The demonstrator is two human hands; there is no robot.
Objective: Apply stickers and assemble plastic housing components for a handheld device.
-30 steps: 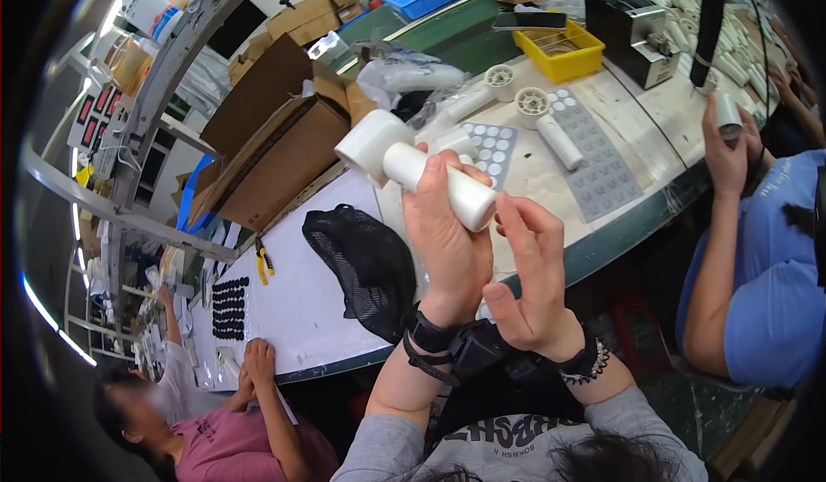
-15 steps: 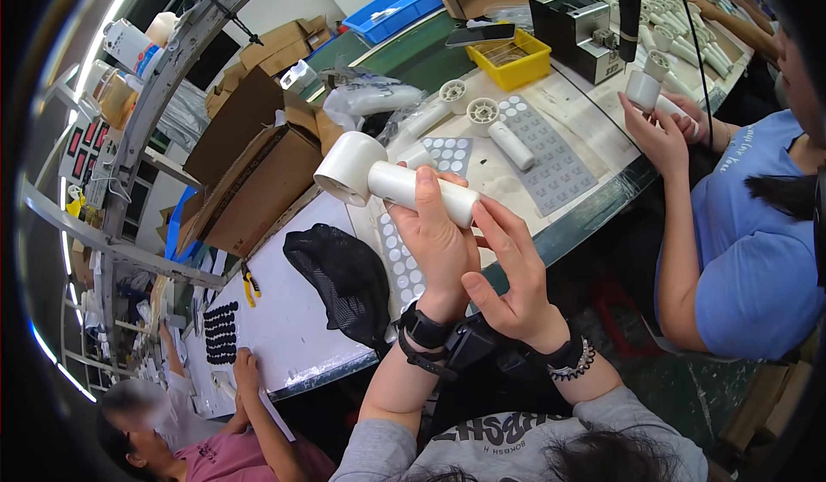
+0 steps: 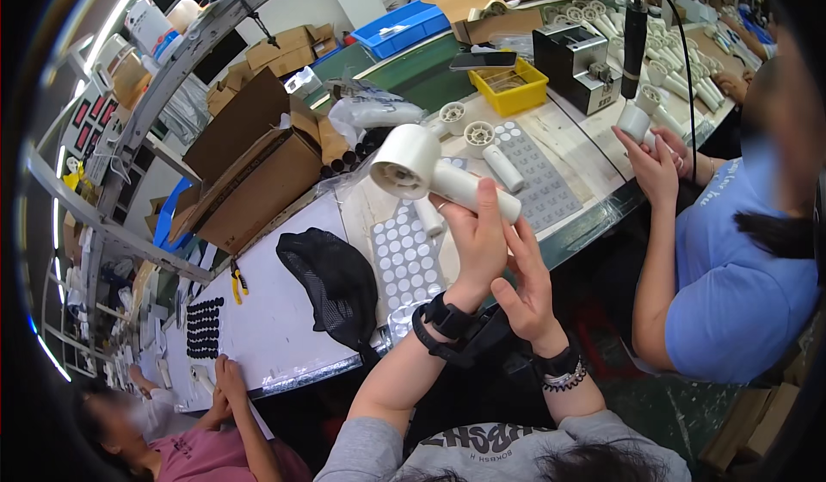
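My left hand (image 3: 476,250) is wrapped round the handle of a white hair dryer housing (image 3: 406,162). Its wide round barrel points up and to the left, and a spoked inner part shows in the barrel's mouth. Beside the handle's lower end is my right hand (image 3: 531,297), fingers stretched out and thumb apart; whether the fingertips touch the handle I cannot tell. Just beyond lie another white hair dryer housing (image 3: 479,138), a loose white tube-shaped handle (image 3: 502,168) and a sheet of round white stickers (image 3: 404,258).
A black mesh bag (image 3: 331,284) lies left of my arms, near yellow-handled pliers (image 3: 238,282). Behind stand an open cardboard box (image 3: 245,176), a yellow bin (image 3: 514,90) and a black machine (image 3: 572,64). On the right, a co-worker in blue (image 3: 731,267) holds a similar housing.
The view has shifted. My left hand has turned the housing, so the barrel's mouth now faces more toward me and its inside shows. My right hand stays by the handle's end.
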